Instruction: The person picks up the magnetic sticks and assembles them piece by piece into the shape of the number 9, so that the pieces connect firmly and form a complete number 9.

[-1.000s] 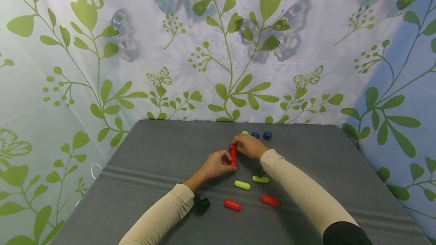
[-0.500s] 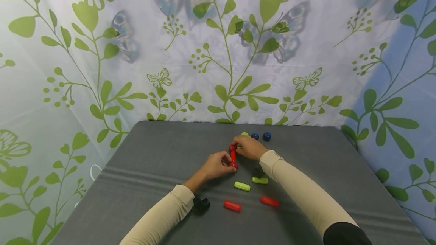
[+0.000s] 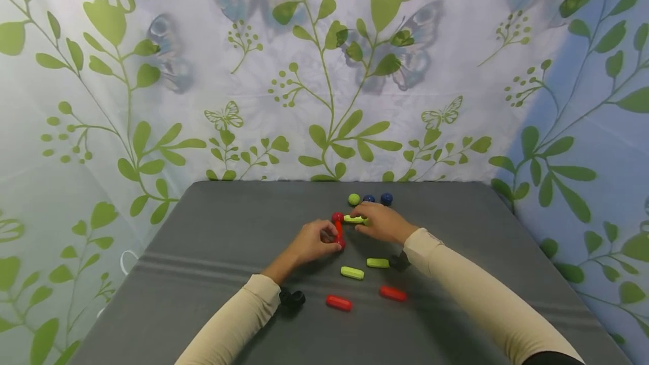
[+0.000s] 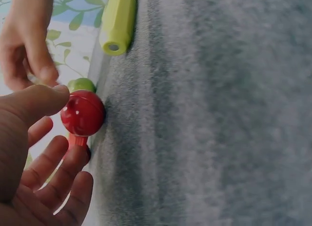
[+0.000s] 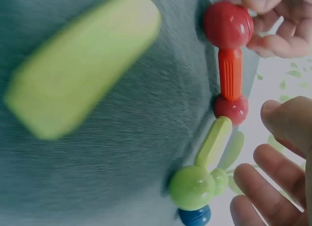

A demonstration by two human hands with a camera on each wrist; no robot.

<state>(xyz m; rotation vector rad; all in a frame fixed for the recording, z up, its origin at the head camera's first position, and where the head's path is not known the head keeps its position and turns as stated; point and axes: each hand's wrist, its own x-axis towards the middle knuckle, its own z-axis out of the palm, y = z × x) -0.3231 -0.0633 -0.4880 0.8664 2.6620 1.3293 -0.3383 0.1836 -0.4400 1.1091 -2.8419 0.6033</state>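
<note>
In the head view my left hand (image 3: 313, 240) holds the near red ball (image 3: 340, 244) between thumb and fingers. A red toy building rod (image 3: 338, 231) runs from it to the far red ball (image 3: 337, 217). From that far ball a yellow-green rod (image 3: 354, 219) leads right, toward my right hand (image 3: 382, 221). The right wrist view shows a green ball (image 5: 192, 188) at this rod's other end. There, my right hand's fingers (image 5: 278, 162) are spread loosely beside the chain, holding nothing.
A loose green ball (image 3: 354, 199) and two blue balls, one at the right (image 3: 386, 199), lie behind. Nearer me on the grey tabletop (image 3: 243, 213) are two yellow-green rods (image 3: 352, 272) and two red rods (image 3: 338, 302). A leaf-patterned curtain (image 3: 284, 128) hangs behind.
My right hand has let go of the far red ball and drawn back to the right, uncovering the yellow-green rod and the loose green ball. My left hand stays at the near red ball.
</note>
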